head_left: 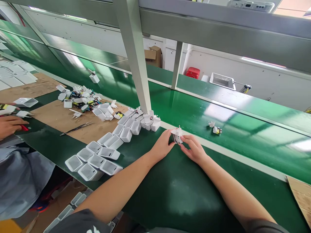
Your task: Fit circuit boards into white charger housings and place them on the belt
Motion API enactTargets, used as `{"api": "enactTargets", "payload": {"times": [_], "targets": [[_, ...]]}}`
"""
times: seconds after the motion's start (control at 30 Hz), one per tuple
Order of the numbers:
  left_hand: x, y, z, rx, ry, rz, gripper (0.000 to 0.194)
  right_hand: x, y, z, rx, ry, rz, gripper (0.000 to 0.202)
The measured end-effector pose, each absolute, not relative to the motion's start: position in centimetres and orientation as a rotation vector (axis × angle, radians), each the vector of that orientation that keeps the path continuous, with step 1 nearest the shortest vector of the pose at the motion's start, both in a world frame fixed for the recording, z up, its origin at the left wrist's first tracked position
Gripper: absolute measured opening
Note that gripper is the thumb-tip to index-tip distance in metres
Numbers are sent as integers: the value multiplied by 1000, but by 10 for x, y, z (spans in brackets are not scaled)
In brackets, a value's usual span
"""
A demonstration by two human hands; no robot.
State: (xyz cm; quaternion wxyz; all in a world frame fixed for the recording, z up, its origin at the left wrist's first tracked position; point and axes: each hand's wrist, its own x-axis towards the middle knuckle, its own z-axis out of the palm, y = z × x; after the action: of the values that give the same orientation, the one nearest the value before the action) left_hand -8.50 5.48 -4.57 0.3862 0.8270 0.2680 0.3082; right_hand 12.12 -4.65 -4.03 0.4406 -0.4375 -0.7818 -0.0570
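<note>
Between my two hands is a small white plug piece (177, 138), its pins pointing up, just above the green tabletop. My left hand (164, 144) closes on its left side with the fingertips. From the right, my right hand (192, 147) pinches the same piece. To the left of my left hand stand rows of open white housings (113, 141). Some housings at the far end of the rows hold plug parts (152, 120). A loose circuit piece with a plug (216, 130) lies on the green belt beyond my right hand.
A grey post (136, 61) rises beyond the housings. Tweezers (76, 128) and a heap of circuit parts (82, 98) lie on cardboard at the left. A co-worker's hand (11, 126) is at the left edge. More housings (64, 212) sit below the table.
</note>
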Motion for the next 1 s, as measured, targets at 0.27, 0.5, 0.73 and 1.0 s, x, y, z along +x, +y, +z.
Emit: {"api": "enactTargets", "payload": {"times": [0.27, 0.5, 0.73, 1.0], "targets": [[-85, 55, -46, 2120, 694, 791, 60, 122, -45, -43, -1085, -1927, -120, 60], [-83, 54, -47, 2127, 732, 843, 61, 121, -45, -44, -1094, -1892, -146, 58], [-84, 56, -45, 2033, 695, 808, 60, 119, -45, -41, -1081, -1845, -124, 53], [-83, 54, -41, 2009, 716, 769, 57, 122, -43, -44, -1081, -1856, -81, 53]]}}
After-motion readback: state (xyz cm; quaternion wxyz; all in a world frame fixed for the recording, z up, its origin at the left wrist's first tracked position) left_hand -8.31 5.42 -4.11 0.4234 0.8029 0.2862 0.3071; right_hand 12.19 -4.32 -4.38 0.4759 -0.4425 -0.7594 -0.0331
